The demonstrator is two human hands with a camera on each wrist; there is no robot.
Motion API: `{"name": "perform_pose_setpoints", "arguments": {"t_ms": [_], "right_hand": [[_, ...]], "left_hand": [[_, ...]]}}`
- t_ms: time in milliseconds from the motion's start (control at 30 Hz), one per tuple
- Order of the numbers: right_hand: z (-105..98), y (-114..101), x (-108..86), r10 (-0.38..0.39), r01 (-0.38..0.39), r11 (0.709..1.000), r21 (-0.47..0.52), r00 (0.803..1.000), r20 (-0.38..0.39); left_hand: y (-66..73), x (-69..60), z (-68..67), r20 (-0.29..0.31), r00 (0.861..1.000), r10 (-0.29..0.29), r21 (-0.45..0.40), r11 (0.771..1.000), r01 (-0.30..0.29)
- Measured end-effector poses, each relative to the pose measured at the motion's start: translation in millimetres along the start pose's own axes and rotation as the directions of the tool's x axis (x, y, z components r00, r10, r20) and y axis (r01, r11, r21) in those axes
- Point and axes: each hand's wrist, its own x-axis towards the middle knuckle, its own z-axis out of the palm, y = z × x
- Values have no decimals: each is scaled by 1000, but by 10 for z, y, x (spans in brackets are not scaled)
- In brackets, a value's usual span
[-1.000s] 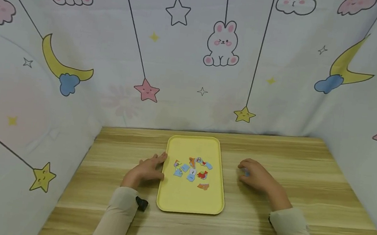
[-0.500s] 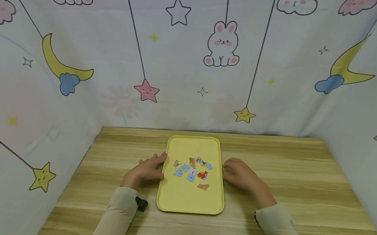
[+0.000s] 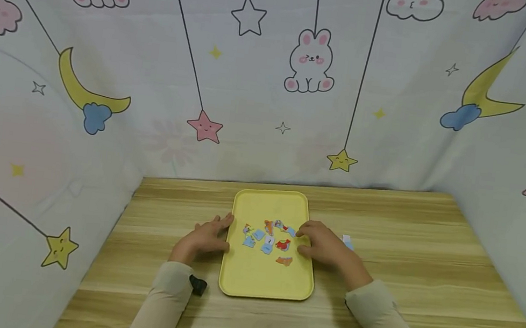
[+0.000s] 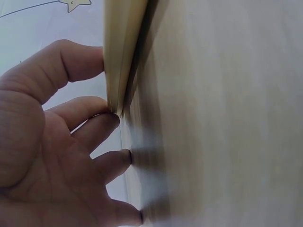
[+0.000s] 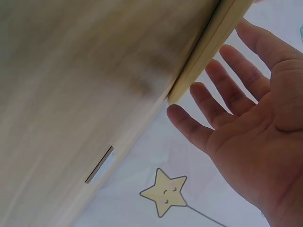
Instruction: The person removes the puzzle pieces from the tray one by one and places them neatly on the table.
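A yellow tray (image 3: 265, 286) lies on the table, with several small printed puzzle pieces (image 3: 267, 247) scattered over its middle in blue, red and orange. Thumb and fingertips of my left hand (image 3: 206, 236) touch the tray's left rim; in the left wrist view the fingers are spread and only loosely bent. Over the right rim reaches my right hand (image 3: 327, 245), fingertips close to the red piece (image 3: 283, 245) and a blue piece (image 3: 291, 232). Its fingers look relaxed in the right wrist view, with nothing seen between them. A light-blue and white piece (image 3: 347, 242) lies on the table behind this hand.
The wood-grain table (image 3: 418, 257) extends on both sides of the tray. A white curtain (image 3: 261, 93) printed with stars, rabbits and moons hangs behind it and at the sides. A small black object (image 3: 197, 285) sits at the left cuff.
My right hand has let go of the light-blue piece on the table right of the tray, then moved left over the tray's rim. My left hand has stayed put.
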Motion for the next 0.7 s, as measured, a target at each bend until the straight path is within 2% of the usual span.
{"name": "perform_pose_setpoints", "arguments": {"t_ms": [133, 433, 700], "right_hand": [[30, -43, 31, -6, 6, 1000, -20, 1000, 18], [48, -122, 95, -108, 108, 992, -63, 994, 0], [86, -114, 132, -113, 115, 990, -81, 993, 29]], "left_hand": [[3, -7, -3, 0, 1000, -1, -3, 1000, 1], [15, 8, -10, -2, 1000, 1, -10, 1000, -1], [3, 4, -6, 1, 1000, -1, -8, 1000, 1]]}}
